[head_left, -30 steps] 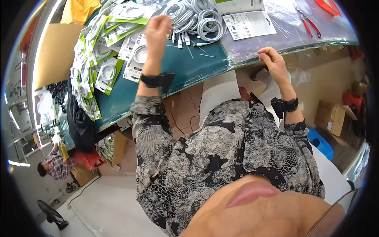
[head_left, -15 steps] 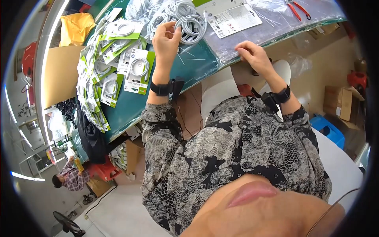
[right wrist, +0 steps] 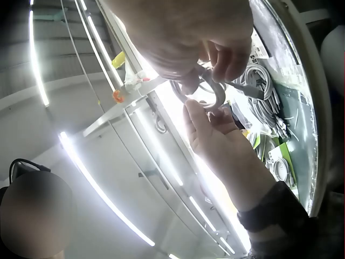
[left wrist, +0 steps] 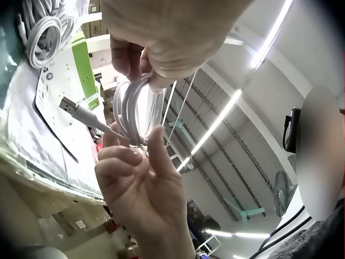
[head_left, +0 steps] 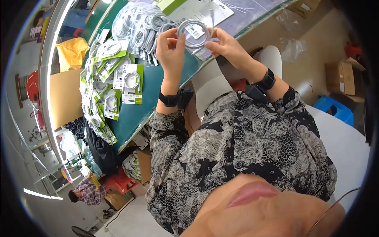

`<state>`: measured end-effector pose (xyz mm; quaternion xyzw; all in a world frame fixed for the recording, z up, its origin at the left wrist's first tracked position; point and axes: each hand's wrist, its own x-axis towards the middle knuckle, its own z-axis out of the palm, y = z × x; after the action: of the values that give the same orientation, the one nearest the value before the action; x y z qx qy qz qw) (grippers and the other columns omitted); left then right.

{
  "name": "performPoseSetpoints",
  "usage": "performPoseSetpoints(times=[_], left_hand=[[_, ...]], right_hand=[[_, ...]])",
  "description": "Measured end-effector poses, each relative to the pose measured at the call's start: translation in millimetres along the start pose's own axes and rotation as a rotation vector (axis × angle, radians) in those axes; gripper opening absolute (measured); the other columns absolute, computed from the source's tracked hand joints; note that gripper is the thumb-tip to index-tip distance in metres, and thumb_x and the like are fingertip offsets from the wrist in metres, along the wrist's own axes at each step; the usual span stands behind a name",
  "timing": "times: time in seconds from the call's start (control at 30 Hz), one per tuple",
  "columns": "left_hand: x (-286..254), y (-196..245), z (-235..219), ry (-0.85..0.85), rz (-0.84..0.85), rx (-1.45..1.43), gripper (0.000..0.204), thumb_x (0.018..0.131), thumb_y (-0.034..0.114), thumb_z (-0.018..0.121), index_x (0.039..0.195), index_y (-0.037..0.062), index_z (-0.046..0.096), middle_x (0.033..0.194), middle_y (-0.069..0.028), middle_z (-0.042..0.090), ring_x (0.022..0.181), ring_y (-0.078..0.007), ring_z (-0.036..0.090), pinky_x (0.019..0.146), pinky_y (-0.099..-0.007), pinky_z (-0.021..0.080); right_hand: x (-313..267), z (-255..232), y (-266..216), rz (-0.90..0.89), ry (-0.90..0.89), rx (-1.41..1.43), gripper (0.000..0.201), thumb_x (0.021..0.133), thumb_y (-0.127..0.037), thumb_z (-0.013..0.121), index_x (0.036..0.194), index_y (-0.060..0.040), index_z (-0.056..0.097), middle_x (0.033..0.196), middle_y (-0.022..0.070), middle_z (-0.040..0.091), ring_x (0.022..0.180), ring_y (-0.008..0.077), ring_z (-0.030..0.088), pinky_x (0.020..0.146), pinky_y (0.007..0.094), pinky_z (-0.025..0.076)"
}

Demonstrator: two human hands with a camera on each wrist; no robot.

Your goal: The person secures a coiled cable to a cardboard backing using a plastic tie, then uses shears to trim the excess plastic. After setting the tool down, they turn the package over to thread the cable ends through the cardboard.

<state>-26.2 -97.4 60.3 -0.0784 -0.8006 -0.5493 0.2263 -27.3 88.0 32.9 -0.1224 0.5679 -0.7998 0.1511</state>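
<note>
Both hands hold a coiled white USB cable (head_left: 193, 22) up in front of the table edge. My left hand (head_left: 171, 53) pinches the coil's left side between thumb and fingers. On the other side, my right hand (head_left: 229, 49) pinches the coil near the cable's end. The cable's USB plug (left wrist: 81, 111) sticks out past the right fingers in the left wrist view. Below the coil in the head view, partly seen through it, lies a white printed packaging card (head_left: 222, 14). Loose coiled white cables (head_left: 148, 35) are piled just beyond my left hand.
Packaged cables on white-and-green cards (head_left: 131, 81) lie heaped at the left of the green table (head_left: 146, 93). Behind them are a yellow bag (head_left: 73, 49) and a cardboard sheet (head_left: 65, 94). A blue stool (head_left: 333, 108) and cardboard box (head_left: 341, 77) stand on the floor at right.
My left hand has lifted a coiled cable from the pile and brought it right and toward me. My right hand has moved left and up, taking hold of it too. The head view has turned.
</note>
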Motion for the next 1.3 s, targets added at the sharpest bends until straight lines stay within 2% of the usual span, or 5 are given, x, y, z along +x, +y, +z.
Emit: performPoseSetpoints(times=[0.17, 0.4, 0.53, 0.67, 1.3], left_hand=[[-15.7, 24.6, 36.3, 0.061, 0.040, -0.254, 0.026, 0.082, 0.002, 0.066, 0.104, 0.0005, 0.054, 0.081, -0.0023, 0.055, 0.067, -0.0072, 0.054, 0.057, -0.0189, 0.042], [-36.8, 34.5, 71.2, -0.126, -0.462, -0.703, 0.019, 0.089, 0.009, 0.060, 0.106, 0.0023, 0.054, 0.091, -0.0048, 0.057, 0.071, -0.0089, 0.053, 0.058, -0.0211, 0.041], [-21.4, 18.9, 63.6, -0.055, -0.386, -1.093, 0.017, 0.094, 0.015, 0.054, 0.106, 0.0034, 0.055, 0.094, -0.0062, 0.059, 0.071, -0.0101, 0.051, 0.059, -0.0227, 0.040], [-22.4, 12.9, 60.2, -0.272, -0.401, -1.358, 0.021, 0.097, 0.020, 0.048, 0.105, 0.0029, 0.056, 0.096, -0.0078, 0.061, 0.072, -0.0111, 0.050, 0.061, -0.0244, 0.041], [-58.0, -18.6, 54.3, -0.156, -0.373, -1.393, 0.025, 0.098, 0.021, 0.044, 0.110, 0.0002, 0.054, 0.099, -0.0115, 0.063, 0.072, -0.0114, 0.052, 0.063, -0.0265, 0.044]], right_hand=[[-2.3, -25.0, -2.0, -0.020, 0.010, 0.158, 0.025, 0.088, -0.021, 0.063, 0.105, -0.0039, 0.057, 0.087, 0.0005, 0.054, 0.072, 0.0107, 0.054, 0.064, 0.0233, 0.045], [-14.6, -26.7, -20.9, -0.856, 0.182, -1.301, 0.027, 0.085, -0.015, 0.063, 0.106, -0.0001, 0.056, 0.094, 0.0106, 0.054, 0.068, 0.0232, 0.054, 0.064, 0.0285, 0.047], [-33.6, -22.2, -25.0, -0.952, 0.174, -0.933, 0.027, 0.092, -0.017, 0.055, 0.112, 0.0002, 0.053, 0.096, 0.0079, 0.055, 0.067, 0.0184, 0.055, 0.064, 0.0275, 0.047], [-48.9, -28.3, -9.3, -0.068, 0.046, -0.069, 0.031, 0.098, -0.022, 0.045, 0.118, 0.0004, 0.050, 0.098, 0.0054, 0.057, 0.069, 0.0121, 0.055, 0.063, 0.0247, 0.047], [-8.5, -10.6, -19.8, -0.280, 0.198, -0.271, 0.031, 0.092, -0.011, 0.057, 0.121, -0.0016, 0.052, 0.101, 0.0063, 0.059, 0.071, 0.0062, 0.054, 0.066, 0.0212, 0.049]])
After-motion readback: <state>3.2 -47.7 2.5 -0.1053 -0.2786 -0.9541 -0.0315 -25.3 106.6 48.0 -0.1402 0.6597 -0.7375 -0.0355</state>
